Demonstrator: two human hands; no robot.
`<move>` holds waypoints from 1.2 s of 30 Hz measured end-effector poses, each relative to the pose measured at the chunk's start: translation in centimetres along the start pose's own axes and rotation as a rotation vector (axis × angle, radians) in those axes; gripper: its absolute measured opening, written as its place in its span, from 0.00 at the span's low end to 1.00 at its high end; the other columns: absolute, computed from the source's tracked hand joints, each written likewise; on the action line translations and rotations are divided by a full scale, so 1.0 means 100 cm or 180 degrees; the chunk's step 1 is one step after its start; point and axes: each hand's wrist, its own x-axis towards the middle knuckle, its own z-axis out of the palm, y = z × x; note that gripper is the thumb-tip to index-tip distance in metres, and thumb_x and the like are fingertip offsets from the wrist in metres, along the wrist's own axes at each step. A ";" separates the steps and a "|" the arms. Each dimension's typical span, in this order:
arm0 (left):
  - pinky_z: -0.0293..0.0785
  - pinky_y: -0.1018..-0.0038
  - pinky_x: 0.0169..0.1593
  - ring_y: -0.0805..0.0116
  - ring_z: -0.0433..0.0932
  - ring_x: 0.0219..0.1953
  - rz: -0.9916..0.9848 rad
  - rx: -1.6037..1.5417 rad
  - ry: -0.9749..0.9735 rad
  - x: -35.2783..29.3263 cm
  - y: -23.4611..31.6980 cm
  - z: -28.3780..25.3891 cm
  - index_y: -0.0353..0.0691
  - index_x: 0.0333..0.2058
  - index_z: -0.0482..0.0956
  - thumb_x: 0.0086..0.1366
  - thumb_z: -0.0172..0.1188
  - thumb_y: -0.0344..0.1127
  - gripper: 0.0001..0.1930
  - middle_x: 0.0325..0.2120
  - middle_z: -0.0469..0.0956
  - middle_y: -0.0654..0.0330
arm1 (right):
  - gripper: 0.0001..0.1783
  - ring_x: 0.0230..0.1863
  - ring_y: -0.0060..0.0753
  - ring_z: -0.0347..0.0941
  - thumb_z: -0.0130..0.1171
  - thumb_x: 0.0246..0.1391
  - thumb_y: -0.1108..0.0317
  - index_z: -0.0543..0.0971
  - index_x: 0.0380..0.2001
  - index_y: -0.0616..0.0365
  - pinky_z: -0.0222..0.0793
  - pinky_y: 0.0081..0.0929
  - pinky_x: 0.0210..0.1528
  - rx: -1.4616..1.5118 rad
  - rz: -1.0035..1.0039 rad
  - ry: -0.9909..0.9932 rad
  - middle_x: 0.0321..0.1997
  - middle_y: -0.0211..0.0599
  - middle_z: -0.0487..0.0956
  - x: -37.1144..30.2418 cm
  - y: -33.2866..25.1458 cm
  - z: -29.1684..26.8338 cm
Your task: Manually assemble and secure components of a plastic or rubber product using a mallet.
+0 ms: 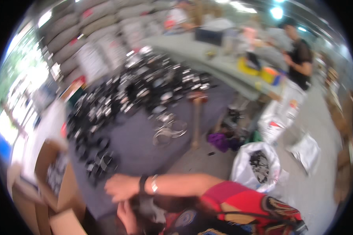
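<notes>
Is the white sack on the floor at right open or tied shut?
Open: the white sack gapes at its mouth, with dark pieces visible inside.

Heap of metal parts (145, 90) on mat (145, 145), centre-far; cardboard boxes (55, 184) near left; open sack (257, 164) right; workbench (223, 66) far right.

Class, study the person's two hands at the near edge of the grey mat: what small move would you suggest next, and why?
Probably steady the dark object before anything else. The right hand and left hand meet over it at the near edge of the grey mat; the blur hides the grip, and the pile of black and metal parts lies farther off.
</notes>
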 end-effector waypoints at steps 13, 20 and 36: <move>0.71 0.75 0.38 0.72 0.74 0.34 0.0556 0.0113 0.0659 0.036 0.030 -0.013 0.33 0.39 0.75 0.62 0.59 0.30 0.09 0.32 0.77 0.60 | 0.29 0.55 0.50 0.65 0.68 0.37 0.66 0.72 0.46 0.58 0.66 0.42 0.55 0.0068 -0.0526 0.0572 0.52 0.46 0.68 -0.041 0.016 -0.059; 0.69 0.66 0.49 0.57 0.72 0.47 0.1196 0.1674 0.1039 0.072 0.047 -0.012 0.37 0.49 0.73 0.57 0.62 0.28 0.19 0.43 0.74 0.53 | 0.34 0.58 0.51 0.63 0.73 0.31 0.69 0.71 0.46 0.59 0.64 0.42 0.56 -0.0571 0.0064 0.1294 0.50 0.45 0.68 -0.031 0.061 -0.051; 0.49 0.50 0.64 0.44 0.49 0.68 0.0957 0.3462 0.0428 0.092 0.031 0.021 0.52 0.67 0.55 0.61 0.59 0.42 0.36 0.67 0.52 0.50 | 0.14 0.49 0.49 0.75 0.53 0.50 0.73 0.81 0.40 0.56 0.71 0.40 0.50 -0.0587 0.1625 0.0247 0.43 0.47 0.80 0.044 0.163 -0.088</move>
